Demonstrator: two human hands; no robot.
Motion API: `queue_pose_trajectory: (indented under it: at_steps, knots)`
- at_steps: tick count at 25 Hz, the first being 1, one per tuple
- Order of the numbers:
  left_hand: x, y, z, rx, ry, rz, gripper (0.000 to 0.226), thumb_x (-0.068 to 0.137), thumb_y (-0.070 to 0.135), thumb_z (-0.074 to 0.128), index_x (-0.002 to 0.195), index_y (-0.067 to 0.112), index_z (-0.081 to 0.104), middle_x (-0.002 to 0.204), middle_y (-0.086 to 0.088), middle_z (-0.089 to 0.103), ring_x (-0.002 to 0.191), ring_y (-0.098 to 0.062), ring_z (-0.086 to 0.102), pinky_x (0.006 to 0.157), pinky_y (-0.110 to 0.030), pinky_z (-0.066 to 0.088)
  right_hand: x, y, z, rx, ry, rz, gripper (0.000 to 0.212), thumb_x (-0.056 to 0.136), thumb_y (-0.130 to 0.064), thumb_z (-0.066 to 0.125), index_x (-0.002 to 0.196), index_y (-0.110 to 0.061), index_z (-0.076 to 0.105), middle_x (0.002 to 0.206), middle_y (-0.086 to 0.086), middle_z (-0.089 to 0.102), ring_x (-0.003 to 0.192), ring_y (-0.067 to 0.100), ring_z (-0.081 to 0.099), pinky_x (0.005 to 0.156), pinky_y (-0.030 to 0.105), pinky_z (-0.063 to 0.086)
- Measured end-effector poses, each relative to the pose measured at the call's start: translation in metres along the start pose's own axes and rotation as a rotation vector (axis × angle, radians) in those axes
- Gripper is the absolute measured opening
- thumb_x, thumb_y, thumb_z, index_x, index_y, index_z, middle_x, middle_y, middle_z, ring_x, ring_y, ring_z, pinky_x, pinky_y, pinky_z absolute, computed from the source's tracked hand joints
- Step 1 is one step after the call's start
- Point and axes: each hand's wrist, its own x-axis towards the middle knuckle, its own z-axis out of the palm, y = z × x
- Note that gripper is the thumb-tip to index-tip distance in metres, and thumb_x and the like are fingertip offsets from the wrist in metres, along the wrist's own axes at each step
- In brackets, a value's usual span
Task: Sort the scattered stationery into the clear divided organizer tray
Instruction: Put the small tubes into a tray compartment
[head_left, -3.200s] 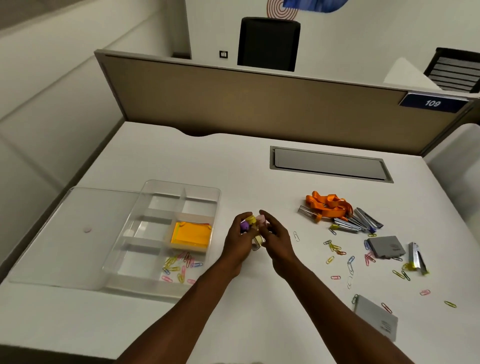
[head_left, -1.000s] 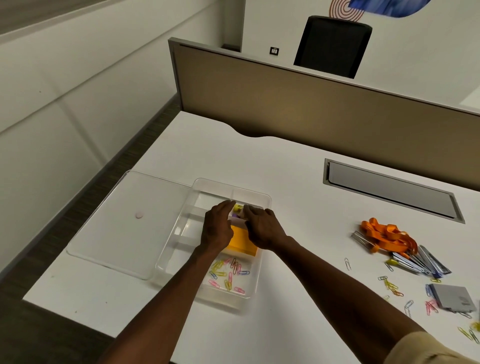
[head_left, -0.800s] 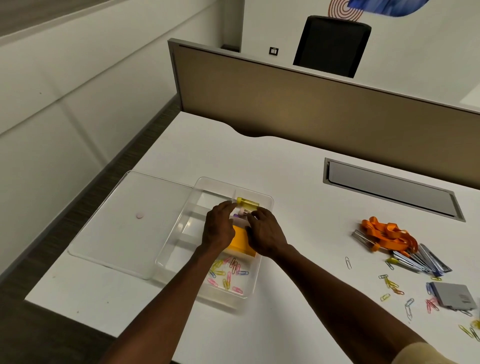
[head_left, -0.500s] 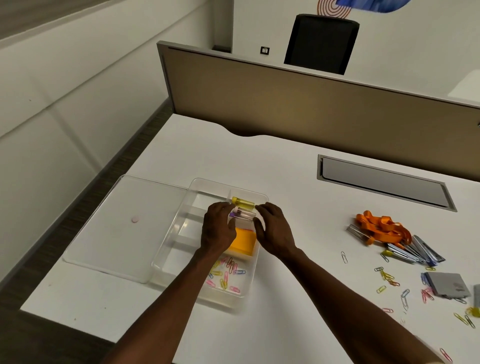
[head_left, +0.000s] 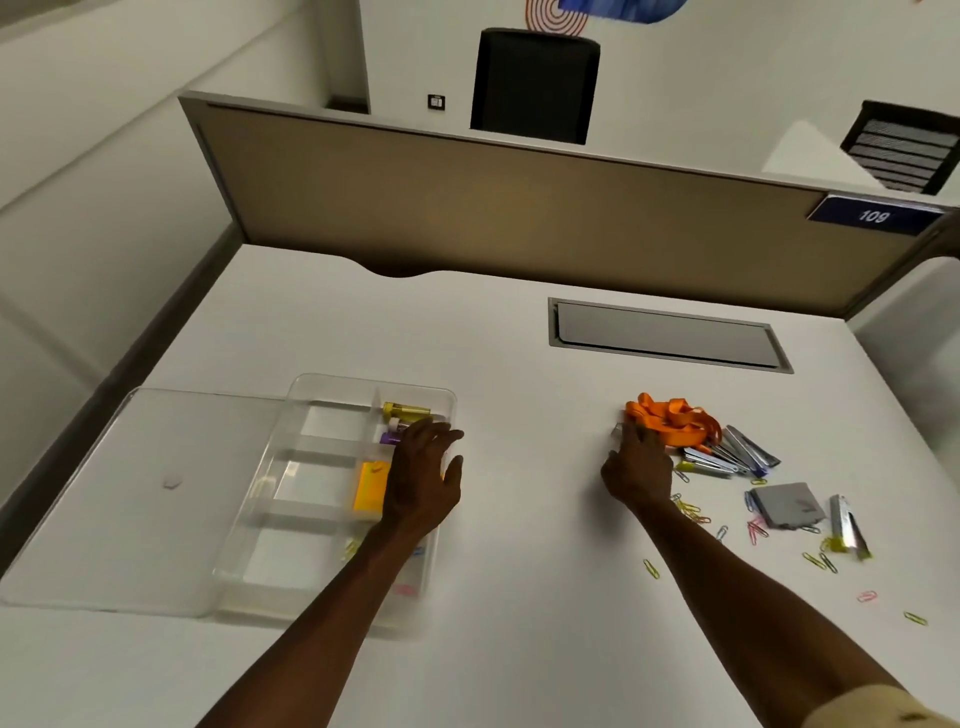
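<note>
Now the clear divided plastic organizer tray (head_left: 311, 519) sits on the white worktop (head_left: 519, 597) at about 8 o'clock, with its flat clear lid (head_left: 156, 493) lying against its 9 o'clock side. In the tray's far right compartment lie a yellow capped tube (head_left: 407, 411) and a purple one (head_left: 390, 438); an orange pad of sticky notes (head_left: 370, 488) fills the compartment below. Coloured paper clips (head_left: 353, 546) show in the nearest compartment, partly hidden by the forearm. The left hand (head_left: 423, 480) hovers over the tray's right edge with fingers loosely spread, holding nothing. The right hand (head_left: 640, 470) reaches toward 2 o'clock; its fingertips touch the bunched orange ribbon lanyard (head_left: 675, 421), though whether they grip it I cannot tell. Beside the lanyard lie silver metal clips (head_left: 727, 457), a grey card holder (head_left: 787, 505) and loose scattered paper clips (head_left: 691, 512).
</note>
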Motion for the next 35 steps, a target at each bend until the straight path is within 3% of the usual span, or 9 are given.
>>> queue_pose_trajectory:
  at_steps: [3,6,10,15,18,21,26,29,35]
  knots:
    - [-0.005,0.01,0.004,-0.011,-0.009,0.001,0.032,0.084,0.022,0.064,0.115,0.016,0.068,0.122,-0.002,0.063,0.125,-0.022,0.049,0.108,-0.031,0.037,0.005,0.007,-0.001,-0.098,-0.018,-0.034,0.07,0.078,-0.008,0.066,0.144,-0.013,0.042,0.15,0.013,0.039,0.133,0.037,0.041,0.101,0.048,0.042]
    - [-0.013,0.016,0.003,-0.022,-0.034,-0.018,0.031,0.084,0.022,0.065,0.115,0.018,0.068,0.122,0.0,0.064,0.127,-0.022,0.048,0.106,-0.033,0.04,0.006,0.005,0.004,-0.059,-0.016,-0.052,0.052,0.078,-0.009,0.066,0.129,-0.017,0.059,0.125,0.013,0.06,0.112,0.034,0.057,0.091,0.042,0.049]
    - [-0.028,0.017,-0.004,-0.06,-0.032,-0.026,0.029,0.086,0.023,0.065,0.115,0.02,0.068,0.121,0.003,0.064,0.128,-0.018,0.047,0.107,-0.028,0.039,-0.007,-0.029,0.004,0.304,0.028,-0.094,0.037,0.083,-0.021,0.068,0.12,-0.024,0.066,0.101,0.004,0.069,0.09,0.024,0.065,0.075,0.031,0.048]
    - [-0.039,-0.002,-0.03,0.021,0.032,-0.052,0.03,0.085,0.023,0.064,0.114,0.018,0.068,0.12,-0.001,0.064,0.126,-0.021,0.047,0.105,-0.033,0.042,-0.042,-0.107,0.0,0.605,-0.071,-0.396,0.037,0.09,-0.026,0.065,0.126,-0.032,0.062,0.097,-0.002,0.059,0.081,0.014,0.063,0.077,0.028,0.047]
    - [-0.043,-0.021,-0.044,0.065,0.042,-0.158,0.029,0.086,0.025,0.067,0.114,0.018,0.068,0.124,-0.005,0.063,0.128,-0.025,0.048,0.102,-0.035,0.043,-0.049,-0.147,-0.003,0.655,-0.073,-0.406,0.032,0.077,-0.022,0.077,0.103,-0.024,0.059,0.089,-0.005,0.063,0.073,0.014,0.06,0.064,0.024,0.047]
    - [-0.043,-0.032,-0.05,0.095,0.032,-0.258,0.029,0.086,0.026,0.07,0.114,0.02,0.069,0.129,-0.004,0.061,0.132,-0.025,0.045,0.101,-0.036,0.043,-0.046,-0.185,-0.002,0.561,-0.086,-0.457,0.029,0.073,-0.015,0.078,0.097,-0.023,0.065,0.09,-0.001,0.065,0.073,0.012,0.06,0.066,0.023,0.042]
    - [-0.043,-0.037,-0.05,0.096,0.032,-0.286,0.031,0.085,0.027,0.071,0.115,0.021,0.068,0.133,-0.004,0.059,0.135,-0.026,0.042,0.102,-0.035,0.04,-0.043,-0.224,0.014,0.329,-0.198,-0.646,0.031,0.084,-0.012,0.065,0.115,-0.015,0.069,0.108,0.012,0.064,0.091,0.027,0.065,0.08,0.033,0.051]
    - [-0.041,-0.039,-0.048,0.092,0.034,-0.282,0.032,0.085,0.025,0.07,0.116,0.019,0.068,0.133,-0.005,0.059,0.135,-0.026,0.042,0.102,-0.033,0.038,-0.043,-0.238,0.02,0.058,-0.192,-0.767,0.041,0.085,-0.009,0.06,0.125,-0.014,0.063,0.113,0.012,0.056,0.092,0.032,0.061,0.075,0.036,0.053]
    - [-0.042,-0.043,-0.045,0.086,0.023,-0.286,0.034,0.086,0.029,0.065,0.119,0.02,0.067,0.134,-0.004,0.058,0.136,-0.026,0.041,0.103,-0.036,0.041,-0.043,-0.256,0.021,-0.192,-0.158,-0.815,0.045,0.088,-0.024,0.064,0.131,-0.015,0.054,0.113,0.013,0.062,0.102,0.034,0.06,0.078,0.037,0.049]
